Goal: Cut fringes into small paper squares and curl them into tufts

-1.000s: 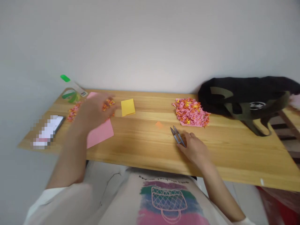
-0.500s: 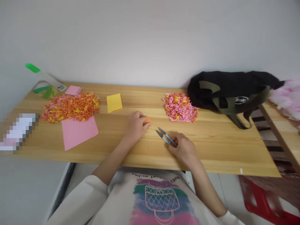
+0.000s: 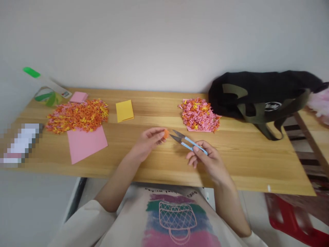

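Observation:
My left hand pinches a small folded orange paper piece just above the wooden table. My right hand grips small blue-handled thread snips, whose open blades point left and sit right beside the orange piece. Both hands hover near the table's middle, in front of my chest.
A heap of orange and yellow paper shreds lies at left beside a pink sheet, a small pink pad and a yellow folded paper. A pink shred heap and a black bag sit at right. A red stool stands below.
My left hand came from the far left heap to the centre, picked up the orange piece and lifted it. My right hand raised the snips off the table toward it.

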